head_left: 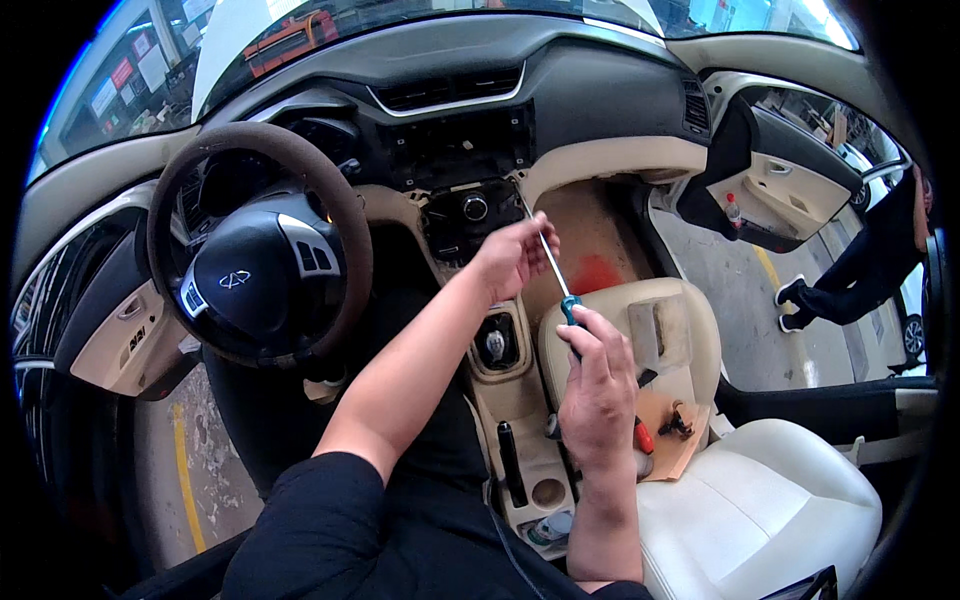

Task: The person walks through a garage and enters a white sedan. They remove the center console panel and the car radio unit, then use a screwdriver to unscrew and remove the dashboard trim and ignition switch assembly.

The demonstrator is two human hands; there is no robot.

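Note:
My right hand (600, 395) is wrapped around the teal handle of a long screwdriver (570, 307). Its thin metal shaft runs up and forward to the right edge of the centre console's control panel (462, 215), where the exact tip is hard to make out. Partway along the shaft, my left hand (512, 258) has its fingers curled against it, appearing to pinch it. Above the panel gapes a dark opening in the dashboard (460, 145). A round knob (475, 207) sits in the panel, left of the shaft.
On the left is the steering wheel (260, 245). The gear lever (495, 345) and handbrake (511, 462) stand between the seats. Cardboard (678, 462) with a red-handled tool (643, 434) and a dark part (680, 420) lies on the passenger seat (760, 490). A person (870, 255) is outside the open passenger door (790, 185).

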